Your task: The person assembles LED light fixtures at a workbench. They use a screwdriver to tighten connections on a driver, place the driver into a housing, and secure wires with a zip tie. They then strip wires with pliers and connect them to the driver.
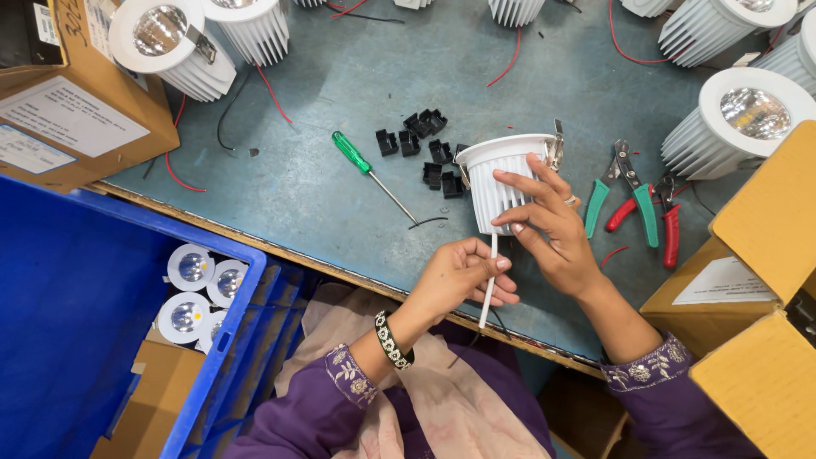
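My right hand (552, 223) grips a white finned downlight housing (500, 180) from the right side, holding it upright over the teal table (340, 204); a metal spring clip juts from its rim. My left hand (463, 274) sits just below it, fingers pinched on a thin white cable (489, 289) that hangs from the housing's base toward my lap.
A green-handled screwdriver (365, 170) and several small black plastic clips (421, 144) lie left of the housing. Green and red pliers (633, 200) lie to the right. More white downlights (739, 119) ring the table. Cardboard boxes (756, 289) stand at both sides; a blue crate (93, 314) holds lamps.
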